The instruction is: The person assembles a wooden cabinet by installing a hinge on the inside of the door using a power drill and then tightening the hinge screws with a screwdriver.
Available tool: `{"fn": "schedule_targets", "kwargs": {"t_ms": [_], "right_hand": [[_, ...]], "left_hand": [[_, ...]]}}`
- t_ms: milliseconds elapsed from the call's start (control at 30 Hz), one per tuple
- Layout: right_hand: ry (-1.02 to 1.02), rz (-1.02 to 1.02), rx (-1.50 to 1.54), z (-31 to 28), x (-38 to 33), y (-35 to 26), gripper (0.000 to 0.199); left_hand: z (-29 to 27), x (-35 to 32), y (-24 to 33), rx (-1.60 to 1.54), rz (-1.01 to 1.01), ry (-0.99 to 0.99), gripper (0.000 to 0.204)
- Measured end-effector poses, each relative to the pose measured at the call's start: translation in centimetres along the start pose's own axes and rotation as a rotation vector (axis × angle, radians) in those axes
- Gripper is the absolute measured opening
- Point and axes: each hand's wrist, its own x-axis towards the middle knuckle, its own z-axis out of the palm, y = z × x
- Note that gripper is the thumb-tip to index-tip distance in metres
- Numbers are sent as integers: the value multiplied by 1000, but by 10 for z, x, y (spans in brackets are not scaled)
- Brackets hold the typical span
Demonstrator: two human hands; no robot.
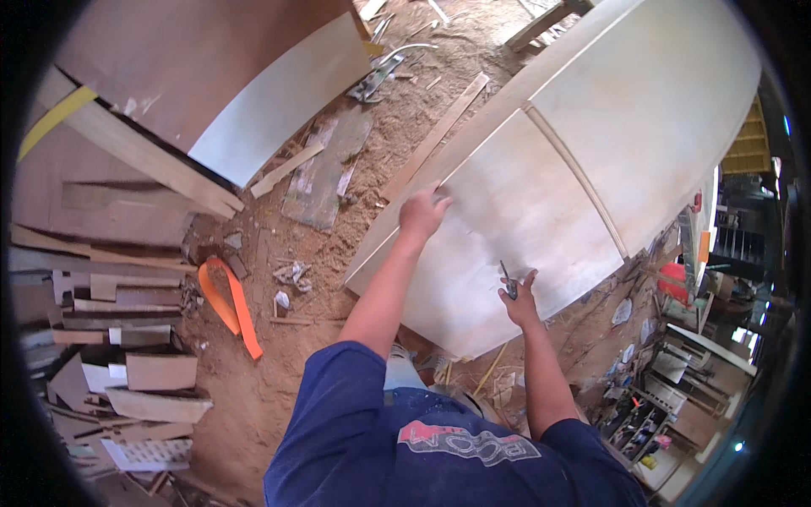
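A large pale panel, whitish and slightly curved, lies in front of me. A raised wooden strip crosses it. Over the panel's left long edge is my left hand, its fingers curled together; whatever they may hold is too small to make out. My right hand is above the panel's near part, closed around a small dark hand tool with a thin, pointed end. The tool's exact kind does not show, as the fingers cover part of it.
Left of me are stacked wood offcuts and an orange strap-like loop on the sandy floor. A brown panel structure stands far left. Loose boards lie beside the pale panel. Tools and scraps clutter the right.
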Motion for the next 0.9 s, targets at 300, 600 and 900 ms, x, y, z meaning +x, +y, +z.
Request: {"fn": "schedule_targets", "kwargs": {"t_ms": [300, 600, 900], "right_hand": [[-18, -17, 38, -9, -1, 20, 42], [-64, 4, 61, -2, -5, 18, 42], [-97, -37, 55, -1, -6, 27, 41]], "left_hand": [[34, 101, 151, 36, 15, 124, 38], [44, 84, 148, -25, -155, 244, 46], [49, 37, 100, 16, -206, 245, 60]]}}
